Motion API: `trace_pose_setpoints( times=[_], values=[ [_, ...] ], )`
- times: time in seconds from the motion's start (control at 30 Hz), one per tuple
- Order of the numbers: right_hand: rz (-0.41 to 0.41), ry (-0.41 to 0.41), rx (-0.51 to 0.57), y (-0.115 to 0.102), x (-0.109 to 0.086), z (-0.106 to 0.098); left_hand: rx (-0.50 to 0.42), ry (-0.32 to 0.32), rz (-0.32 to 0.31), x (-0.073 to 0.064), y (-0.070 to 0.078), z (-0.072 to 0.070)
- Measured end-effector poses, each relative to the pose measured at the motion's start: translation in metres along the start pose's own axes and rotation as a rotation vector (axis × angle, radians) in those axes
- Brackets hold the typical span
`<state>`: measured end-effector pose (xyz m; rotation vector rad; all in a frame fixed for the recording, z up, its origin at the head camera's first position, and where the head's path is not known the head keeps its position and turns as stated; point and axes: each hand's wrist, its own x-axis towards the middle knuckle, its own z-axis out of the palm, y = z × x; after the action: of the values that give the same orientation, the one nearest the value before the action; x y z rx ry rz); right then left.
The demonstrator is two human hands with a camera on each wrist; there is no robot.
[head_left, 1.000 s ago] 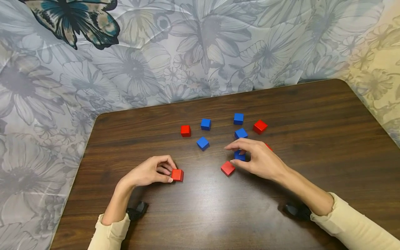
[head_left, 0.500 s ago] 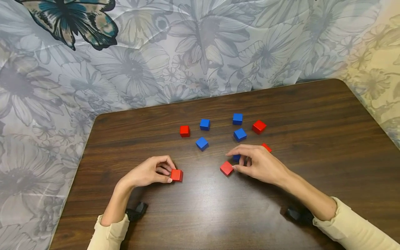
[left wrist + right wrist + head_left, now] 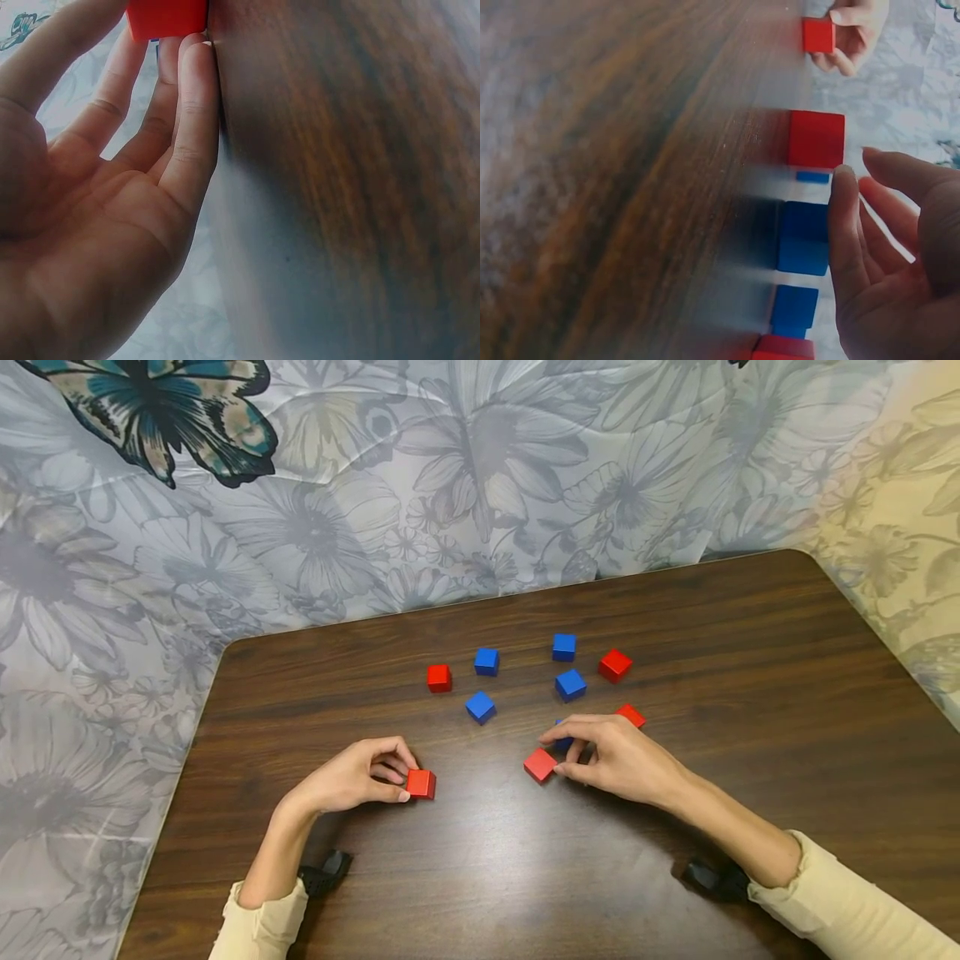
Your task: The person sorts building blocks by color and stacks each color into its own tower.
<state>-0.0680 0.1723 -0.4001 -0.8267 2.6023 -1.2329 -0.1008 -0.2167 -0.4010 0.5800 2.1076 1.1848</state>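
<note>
Between the thumb and fingers of my left hand (image 3: 352, 778) is a red cube (image 3: 421, 784), pinched at its left side close over the table. The left wrist view shows that red cube (image 3: 169, 16) at its top edge. My right hand (image 3: 626, 760) hovers low over the table, fingers loosely bent and thumb near a second red cube (image 3: 538, 766). In the right wrist view, its fingertips are right at the edge of this red cube (image 3: 817, 140), not closed round it. Under the right hand a blue cube (image 3: 561, 744) is partly hidden.
Farther back lie a red cube (image 3: 439, 678), blue cubes (image 3: 487, 662) (image 3: 481, 707) (image 3: 564, 647) (image 3: 571, 685) and another red cube (image 3: 615, 666). One more red cube (image 3: 630, 716) shows behind the right hand. A flowered cloth (image 3: 480, 485) hangs beyond the table's (image 3: 480, 885) far edge.
My right hand has moved down toward the front, from over the blue cubes to beside the red cube. The left hand keeps its pinch on its red cube. The head view shifts slightly.
</note>
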Motion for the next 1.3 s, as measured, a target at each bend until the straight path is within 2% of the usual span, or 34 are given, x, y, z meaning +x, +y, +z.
trace_pose_setpoints(
  times=[0.2, 0.37, 0.53, 0.9, 1.17, 1.3],
  values=[
    [0.009, -0.038, -0.002, -0.001, 0.003, 0.002, -0.006, 0.000, -0.002, 0.000, -0.001, 0.001],
    [-0.001, -0.035, -0.015, -0.002, 0.003, 0.004, -0.005, 0.001, -0.002, 0.000, -0.001, 0.001],
    [0.024, -0.054, 0.049, -0.004, 0.002, 0.004, -0.002, 0.002, -0.002, 0.000, 0.001, 0.000],
    [0.012, -0.078, 0.054, -0.004, 0.001, 0.009, -0.006, -0.003, -0.001, 0.000, 0.003, 0.000],
    [-0.036, -0.078, -0.029, -0.005, 0.002, 0.010, -0.015, -0.003, 0.000, -0.001, 0.002, 0.000],
    [-0.036, -0.059, -0.047, -0.005, 0.003, 0.011, -0.020, -0.005, 0.001, 0.000, 0.002, 0.000]
  ],
)
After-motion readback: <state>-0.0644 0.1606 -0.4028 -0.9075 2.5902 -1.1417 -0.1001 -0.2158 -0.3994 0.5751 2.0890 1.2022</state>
